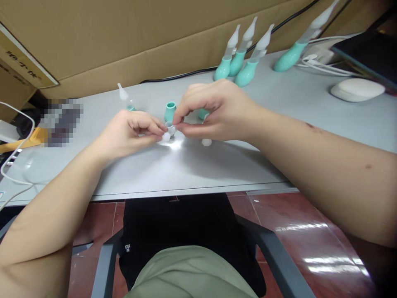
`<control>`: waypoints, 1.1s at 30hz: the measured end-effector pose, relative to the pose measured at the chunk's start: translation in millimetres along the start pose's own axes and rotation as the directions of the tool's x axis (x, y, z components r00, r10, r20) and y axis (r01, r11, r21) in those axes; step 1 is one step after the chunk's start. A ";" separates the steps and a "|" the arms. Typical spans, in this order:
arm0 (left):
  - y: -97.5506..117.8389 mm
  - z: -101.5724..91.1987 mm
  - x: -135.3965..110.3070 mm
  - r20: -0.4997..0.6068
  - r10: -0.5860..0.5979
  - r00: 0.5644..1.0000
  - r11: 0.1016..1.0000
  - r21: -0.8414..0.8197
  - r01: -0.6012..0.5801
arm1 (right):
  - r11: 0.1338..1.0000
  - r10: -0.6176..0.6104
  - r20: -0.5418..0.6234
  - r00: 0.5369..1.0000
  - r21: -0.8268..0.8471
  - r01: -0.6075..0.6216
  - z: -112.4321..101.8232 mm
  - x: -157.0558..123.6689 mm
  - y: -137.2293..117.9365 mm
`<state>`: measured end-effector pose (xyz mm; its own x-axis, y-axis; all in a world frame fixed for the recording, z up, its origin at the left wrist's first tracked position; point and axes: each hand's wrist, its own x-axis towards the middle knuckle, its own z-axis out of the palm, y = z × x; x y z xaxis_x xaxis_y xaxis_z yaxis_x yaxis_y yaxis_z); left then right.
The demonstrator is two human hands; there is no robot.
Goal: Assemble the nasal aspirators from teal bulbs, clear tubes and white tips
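My left hand (136, 130) is closed in a pinch on a small clear plastic tube (170, 129) just above the table. From the other side, the thumb and fingertips of my right hand (214, 109) pinch at the same tube. A small white piece (166, 137) shows by my left fingertips; whether it is joined to the tube I cannot tell. Behind the tube an open-topped teal rubber bulb (170, 111) stands upright. Another teal bulb (203, 114) is partly hidden by my right hand, and a white plastic part (206, 142) lies below that hand.
A white-tipped nasal aspirator (123, 94) stands behind my left hand. Three teal aspirators (246, 73) stand together at the back, with another aspirator (290, 57) to their right. A white computer mouse (357, 90) lies at right. A black cable (180, 76) runs along the cardboard (124, 37).
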<state>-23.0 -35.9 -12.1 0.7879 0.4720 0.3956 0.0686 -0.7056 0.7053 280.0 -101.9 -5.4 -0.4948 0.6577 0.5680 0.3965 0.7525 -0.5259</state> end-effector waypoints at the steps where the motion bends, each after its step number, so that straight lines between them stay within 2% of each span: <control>1: -0.4 0.4 0.3 -0.050 -0.026 0.998 0.997 -0.073 0.022 | 0.999 0.014 -0.043 0.999 0.037 -0.013 2.1 0.1 -1.0; 5: -4.3 5.4 3.3 -0.248 -0.105 0.963 0.966 -0.255 0.040 | 0.992 0.049 -0.181 0.982 0.123 -0.027 13.3 0.0 0.9; 8: -6.5 12.3 7.5 -0.321 -0.129 0.938 0.916 -0.402 -0.012 | 0.980 0.026 -0.257 0.966 0.196 0.026 21.6 0.9 5.8; 12: -5.6 20.7 11.4 -0.309 -0.188 0.932 0.855 -0.519 0.000 | 0.957 -0.050 -0.365 0.930 0.249 0.150 28.8 3.1 10.6; 15: -3.4 23.0 11.8 -0.284 -0.239 0.929 0.838 -0.544 0.049 | 0.954 -0.070 -0.395 0.916 0.243 0.178 31.1 3.5 10.9; 20: 1.3 23.2 12.2 -0.276 -0.277 0.920 0.802 -0.593 0.064 | 0.977 0.006 -0.401 0.916 0.197 0.079 30.7 -0.2 4.7; 24: 0.5 22.8 12.3 -0.263 -0.276 0.924 0.823 -0.561 0.086 | 0.982 0.031 -0.407 0.913 0.182 0.048 29.0 -0.2 0.7; 28: -3.1 20.8 11.0 -0.226 -0.294 0.929 0.842 -0.522 0.139 | 0.982 0.074 -0.353 0.933 0.191 -0.006 27.4 2.5 1.4; 33: -3.1 17.7 9.3 -0.182 -0.294 0.938 0.865 -0.468 0.181 | 0.981 0.001 -0.350 0.937 0.182 0.067 22.1 -0.5 -1.4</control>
<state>-5.1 -38.6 -21.0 0.6077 0.7467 0.2706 -0.0851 -0.2776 0.9569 262.7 -104.0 -19.0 -0.1924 0.6286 0.7535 0.2151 0.7762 -0.5927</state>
